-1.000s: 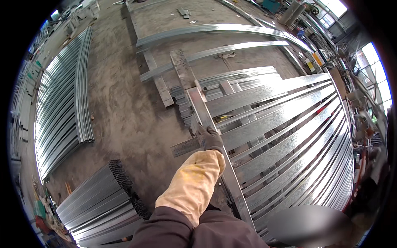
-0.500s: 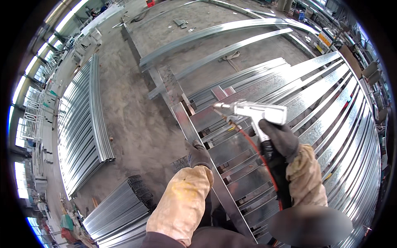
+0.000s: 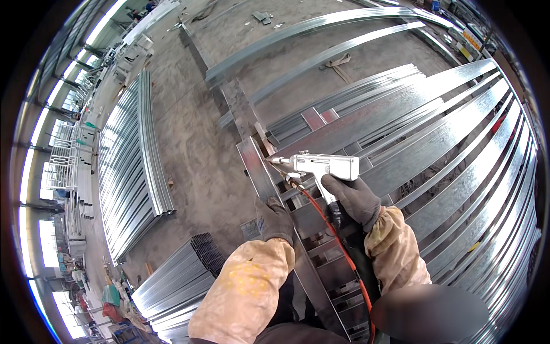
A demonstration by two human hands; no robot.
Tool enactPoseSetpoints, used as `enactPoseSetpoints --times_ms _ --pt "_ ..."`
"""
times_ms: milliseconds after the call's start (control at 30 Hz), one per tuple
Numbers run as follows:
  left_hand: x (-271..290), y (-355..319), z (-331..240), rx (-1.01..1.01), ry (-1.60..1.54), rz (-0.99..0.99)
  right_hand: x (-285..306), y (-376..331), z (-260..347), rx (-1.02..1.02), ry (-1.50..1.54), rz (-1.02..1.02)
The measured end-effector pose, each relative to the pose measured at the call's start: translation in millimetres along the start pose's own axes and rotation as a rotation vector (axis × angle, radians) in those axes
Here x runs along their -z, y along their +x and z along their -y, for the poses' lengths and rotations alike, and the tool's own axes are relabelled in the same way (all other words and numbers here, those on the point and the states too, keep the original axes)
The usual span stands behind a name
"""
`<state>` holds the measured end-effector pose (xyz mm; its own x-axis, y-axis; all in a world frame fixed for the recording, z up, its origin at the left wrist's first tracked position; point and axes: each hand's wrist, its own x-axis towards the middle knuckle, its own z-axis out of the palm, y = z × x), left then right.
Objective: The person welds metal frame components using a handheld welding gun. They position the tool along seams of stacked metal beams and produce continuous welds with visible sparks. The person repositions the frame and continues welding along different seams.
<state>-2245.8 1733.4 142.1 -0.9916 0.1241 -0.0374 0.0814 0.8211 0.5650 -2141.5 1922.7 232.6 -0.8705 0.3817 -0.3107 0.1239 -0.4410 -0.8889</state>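
My gloved right hand [image 3: 354,202] is closed round the handle of a white, pistol-shaped welding gun [image 3: 338,166]. The gun's narrow nozzle points left, its tip at the joint where a slat meets the long galvanized steel tube [image 3: 260,172]. From the gun an orange hose [image 3: 344,252] and a black cable run down toward me. My gloved left hand [image 3: 275,221] grips the edge of that same tube, a little nearer to me than the nozzle; some of its fingers are hidden. Shiny steel slats [image 3: 458,123] extend to the right from the tube.
Stacked steel profiles [image 3: 129,172] lie on the floor at left, with another bundle [image 3: 177,281] nearer me. Long steel channels [image 3: 321,34] and a strap [image 3: 339,66] lie farther off. A blurred oval covers the lower right.
The welding gun has moved left and slightly down, bringing its nozzle onto the tube's joint. My left hand stays on the tube. The whole view has shifted a little.
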Motion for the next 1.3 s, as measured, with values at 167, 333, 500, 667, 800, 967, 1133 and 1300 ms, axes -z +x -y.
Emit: enactPoseSetpoints --times_ms 167,333,500,667,800,967,1133,1300 --pt "-5.8 0.8 -0.4 0.001 -0.011 0.01 2.8 10.6 -12.6 0.074 -0.018 -0.006" --pt "-0.7 1.1 0.2 -0.017 -0.025 -0.036 -4.6 14.2 -13.3 0.084 -0.015 0.034" --pt "6.1 -1.4 -15.9 0.044 -0.034 0.059 -0.7 12.5 -11.5 0.076 -0.046 0.014" --pt "4.5 -1.0 -11.7 0.006 -0.06 0.026 -4.6 11.6 -9.5 0.074 -0.029 0.019" --pt "5.1 -0.6 -13.7 0.001 -0.094 0.017 -3.6 13.2 -11.9 0.096 -0.02 0.038" --pt "5.4 -0.2 -16.4 0.018 -0.111 0.027 -4.1 14.5 -13.6 0.072 -0.054 0.029" --pt "9.8 -0.8 -21.2 0.073 -0.098 0.107 -7.3 11.5 -2.1 0.055 -0.106 0.045" --pt "10.7 -1.9 -24.7 0.099 -0.128 0.143 -7.8 11.4 -1.1 0.099 -0.146 0.062"
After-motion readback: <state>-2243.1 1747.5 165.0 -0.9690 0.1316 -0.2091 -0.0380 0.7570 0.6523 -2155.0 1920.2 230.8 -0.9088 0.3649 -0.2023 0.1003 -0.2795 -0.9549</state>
